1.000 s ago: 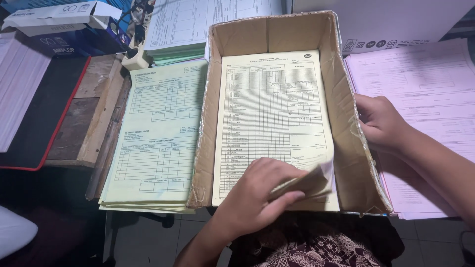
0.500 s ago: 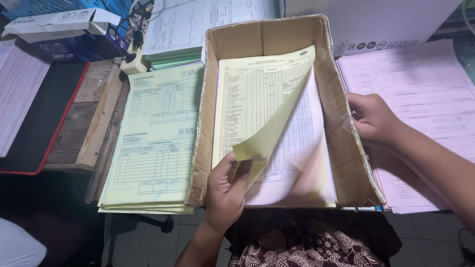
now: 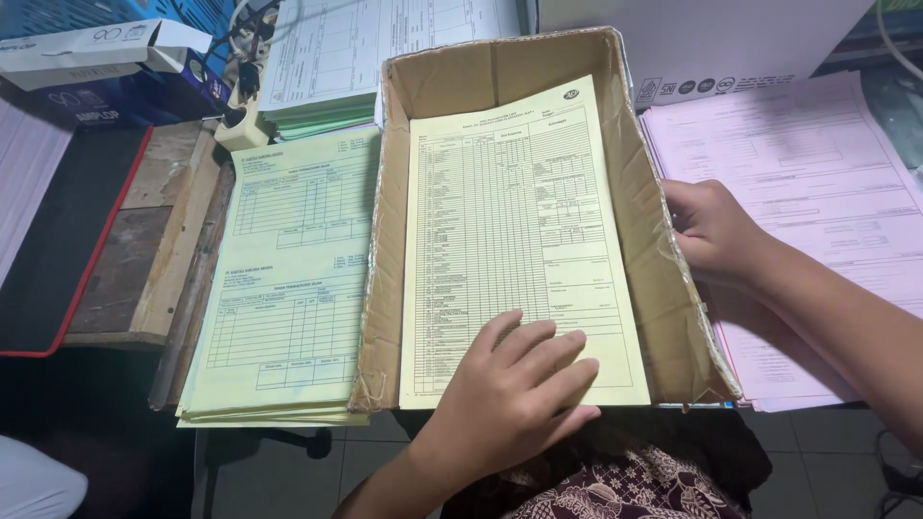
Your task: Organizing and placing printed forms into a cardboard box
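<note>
A shallow cardboard box (image 3: 389, 221) lies in front of me with a stack of pale yellow printed forms (image 3: 514, 221) inside. My left hand (image 3: 514, 394) rests flat on the near end of the top form, fingers spread, holding nothing. My right hand (image 3: 711, 231) grips the outside of the box's right wall, fingers curled against the cardboard. The top sheet lies flat and covers the sheets below.
A second pile of yellow forms (image 3: 284, 288) sits left of the box on a wooden surface (image 3: 144, 240). Pink forms (image 3: 827, 192) lie to the right. White and green paper stacks (image 3: 336, 67), a white carton (image 3: 750, 38) and small boxes (image 3: 96, 58) stand behind.
A yellow sheet that my left hand was lifting and curling now lies flat in the box. My left hand has come down to press on it. My right hand stays on the box's side.
</note>
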